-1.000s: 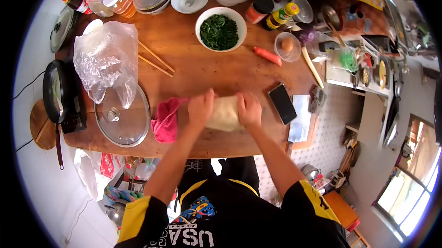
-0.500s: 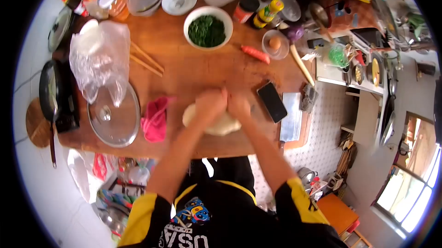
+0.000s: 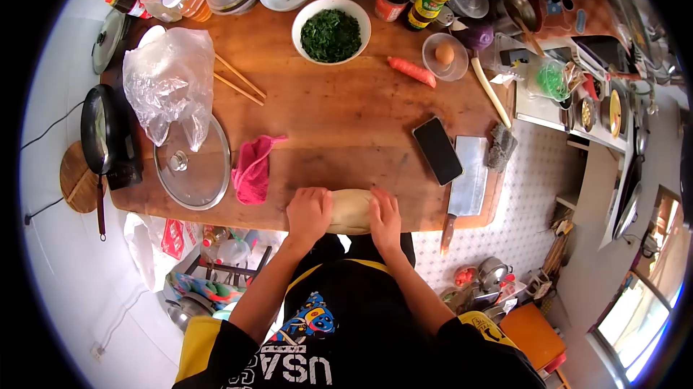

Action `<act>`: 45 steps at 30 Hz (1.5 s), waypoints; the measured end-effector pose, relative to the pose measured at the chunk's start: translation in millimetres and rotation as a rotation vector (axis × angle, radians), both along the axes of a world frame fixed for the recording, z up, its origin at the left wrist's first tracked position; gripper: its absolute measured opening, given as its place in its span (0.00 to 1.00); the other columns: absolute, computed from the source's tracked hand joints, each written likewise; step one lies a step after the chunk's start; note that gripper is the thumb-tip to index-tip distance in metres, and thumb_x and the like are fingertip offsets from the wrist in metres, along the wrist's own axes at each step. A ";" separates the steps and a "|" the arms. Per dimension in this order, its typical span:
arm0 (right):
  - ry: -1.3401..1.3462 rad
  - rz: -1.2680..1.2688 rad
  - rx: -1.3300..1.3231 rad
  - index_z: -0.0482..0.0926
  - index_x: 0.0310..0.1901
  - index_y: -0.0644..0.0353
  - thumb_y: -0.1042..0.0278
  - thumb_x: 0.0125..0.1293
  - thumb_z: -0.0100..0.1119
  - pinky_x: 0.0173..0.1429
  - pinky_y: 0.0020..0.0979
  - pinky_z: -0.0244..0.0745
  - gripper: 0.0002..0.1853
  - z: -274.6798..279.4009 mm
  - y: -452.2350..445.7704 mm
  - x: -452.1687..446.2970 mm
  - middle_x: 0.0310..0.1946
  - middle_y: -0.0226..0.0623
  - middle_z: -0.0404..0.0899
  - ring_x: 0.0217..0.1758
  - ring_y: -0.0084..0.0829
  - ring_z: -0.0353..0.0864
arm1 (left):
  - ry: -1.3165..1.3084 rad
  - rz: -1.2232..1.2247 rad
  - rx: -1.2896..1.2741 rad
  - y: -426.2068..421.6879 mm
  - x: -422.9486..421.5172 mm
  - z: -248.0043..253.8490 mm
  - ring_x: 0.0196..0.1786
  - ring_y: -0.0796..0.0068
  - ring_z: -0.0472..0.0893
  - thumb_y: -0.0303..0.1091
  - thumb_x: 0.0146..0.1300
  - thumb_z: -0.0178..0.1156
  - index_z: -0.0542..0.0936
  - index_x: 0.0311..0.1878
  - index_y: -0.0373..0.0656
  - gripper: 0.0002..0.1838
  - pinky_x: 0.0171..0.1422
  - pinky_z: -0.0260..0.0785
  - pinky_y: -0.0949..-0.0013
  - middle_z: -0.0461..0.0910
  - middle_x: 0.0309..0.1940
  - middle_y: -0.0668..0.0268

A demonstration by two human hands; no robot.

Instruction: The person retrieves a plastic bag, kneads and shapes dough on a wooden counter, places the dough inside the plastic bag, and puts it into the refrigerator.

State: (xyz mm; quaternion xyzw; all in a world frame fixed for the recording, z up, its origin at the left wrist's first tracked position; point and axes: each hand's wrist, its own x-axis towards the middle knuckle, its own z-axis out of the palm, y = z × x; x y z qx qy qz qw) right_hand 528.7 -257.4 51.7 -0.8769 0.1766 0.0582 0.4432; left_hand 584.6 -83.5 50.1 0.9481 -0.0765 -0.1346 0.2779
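A pale lump of dough (image 3: 351, 211) lies at the front edge of the wooden table (image 3: 325, 114). My left hand (image 3: 310, 212) grips its left end, with the fingers curled over it. On its right end my right hand (image 3: 384, 215) is wrapped in the same way. To the left of my left hand is a crumpled pink cloth (image 3: 253, 170). A black phone (image 3: 437, 150) and a cleaver (image 3: 468, 176) lie to the right of my right hand.
A bowl of chopped greens (image 3: 330, 31), a carrot (image 3: 412, 71) and an egg in a plastic tub (image 3: 445, 55) stand farther back. At the left are chopsticks (image 3: 240, 80), a plastic bag (image 3: 170, 85), a glass lid (image 3: 193, 165) and a frying pan (image 3: 101, 129).
Both hands have come back toward my body with the dough, to the table's front edge. They were close together on the dough half a second ago and are now apart at its ends.
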 end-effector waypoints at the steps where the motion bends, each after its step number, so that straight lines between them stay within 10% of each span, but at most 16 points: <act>1: 0.102 -0.188 0.261 0.79 0.50 0.63 0.61 0.66 0.57 0.62 0.41 0.67 0.16 -0.3 0.4 9.1 0.52 0.45 0.76 0.58 0.46 0.73 | 0.045 -0.012 0.022 -1.3 5.5 0.2 0.39 0.55 0.78 0.36 0.66 0.50 0.81 0.36 0.37 0.14 0.41 0.72 0.55 0.81 0.35 0.56; 9: -0.117 -0.268 0.304 0.78 0.48 0.64 0.65 0.66 0.53 0.61 0.41 0.68 0.14 30.5 -16.8 68.4 0.48 0.45 0.78 0.55 0.44 0.76 | -0.334 -0.037 -0.019 -17.4 61.9 27.3 0.43 0.55 0.79 0.35 0.64 0.50 0.80 0.41 0.39 0.12 0.46 0.71 0.54 0.81 0.40 0.57; 11: -0.300 0.127 -0.396 0.78 0.53 0.58 0.63 0.64 0.53 0.68 0.51 0.58 0.17 17.9 -7.0 77.5 0.55 0.44 0.76 0.61 0.45 0.71 | -0.502 -0.113 0.068 -30.3 64.3 24.0 0.46 0.55 0.79 0.35 0.64 0.50 0.79 0.45 0.39 0.14 0.50 0.70 0.53 0.81 0.43 0.58; 16: -0.439 0.173 -0.607 0.81 0.51 0.49 0.56 0.63 0.51 0.67 0.52 0.59 0.17 -12.7 -4.4 114.5 0.54 0.38 0.79 0.60 0.42 0.74 | -0.362 -0.178 -0.074 -48.3 81.5 -6.7 0.49 0.53 0.79 0.41 0.66 0.48 0.79 0.47 0.40 0.17 0.53 0.70 0.51 0.81 0.46 0.55; 20: 0.123 0.206 -0.416 0.82 0.36 0.52 0.56 0.65 0.50 0.52 0.45 0.71 0.13 1.3 -7.6 184.9 0.39 0.36 0.83 0.45 0.40 0.80 | 0.388 -0.151 0.144 -54.2 168.9 -11.4 0.41 0.47 0.81 0.41 0.69 0.45 0.80 0.41 0.41 0.17 0.45 0.73 0.53 0.82 0.34 0.51; 22: 0.065 0.267 -0.537 0.79 0.30 0.53 0.58 0.63 0.52 0.47 0.41 0.72 0.11 -6.4 -10.7 179.3 0.36 0.36 0.82 0.41 0.40 0.80 | 0.243 -0.140 0.096 -58.9 144.5 -1.5 0.43 0.48 0.80 0.41 0.68 0.45 0.80 0.44 0.41 0.17 0.49 0.72 0.52 0.82 0.38 0.51; 25: -0.346 0.290 -0.517 0.79 0.52 0.53 0.60 0.56 0.56 0.69 0.50 0.58 0.21 -26.9 -9.4 70.3 0.55 0.35 0.77 0.61 0.37 0.71 | -0.477 -0.218 -0.063 -36.8 46.3 -23.6 0.53 0.52 0.78 0.41 0.65 0.47 0.78 0.54 0.42 0.20 0.60 0.67 0.49 0.79 0.50 0.52; 31: -0.278 0.247 -0.325 0.78 0.54 0.51 0.55 0.62 0.55 0.67 0.50 0.59 0.20 -4.2 -16.3 89.9 0.56 0.35 0.76 0.60 0.39 0.72 | -0.406 -0.294 -0.021 -41.8 56.3 -16.8 0.58 0.49 0.74 0.38 0.62 0.51 0.75 0.59 0.38 0.23 0.65 0.62 0.48 0.76 0.56 0.54; 33: -0.178 0.215 -0.226 0.78 0.55 0.53 0.56 0.63 0.53 0.65 0.47 0.62 0.20 2.0 -28.5 132.5 0.55 0.35 0.77 0.58 0.40 0.73 | 0.231 -0.070 -0.119 -55.9 105.1 3.5 0.62 0.48 0.72 0.40 0.61 0.53 0.72 0.61 0.37 0.26 0.67 0.59 0.48 0.74 0.58 0.52; 36: -0.113 0.382 -0.265 0.78 0.52 0.58 0.56 0.67 0.49 0.59 0.46 0.68 0.19 -4.7 -41.7 147.3 0.49 0.40 0.79 0.55 0.42 0.75 | -0.239 -0.130 -0.078 -65.8 96.4 10.8 0.63 0.46 0.69 0.39 0.61 0.53 0.71 0.62 0.37 0.27 0.68 0.57 0.46 0.72 0.60 0.49; 42: -0.320 0.223 0.071 0.79 0.50 0.59 0.69 0.61 0.59 0.57 0.44 0.71 0.15 15.2 -102.6 128.6 0.47 0.42 0.80 0.50 0.46 0.78 | -0.247 -0.279 0.134 -65.8 45.0 0.3 0.63 0.41 0.65 0.34 0.60 0.51 0.72 0.58 0.35 0.23 0.66 0.55 0.45 0.68 0.60 0.48; 45: -0.079 -0.378 -0.092 0.77 0.43 0.63 0.73 0.62 0.60 0.43 0.35 0.74 0.09 53.7 -190.7 176.8 0.34 0.40 0.79 0.38 0.37 0.79 | -0.175 -0.198 0.092 -87.4 101.9 14.1 0.61 0.44 0.66 0.33 0.60 0.51 0.75 0.55 0.36 0.20 0.65 0.57 0.46 0.69 0.58 0.48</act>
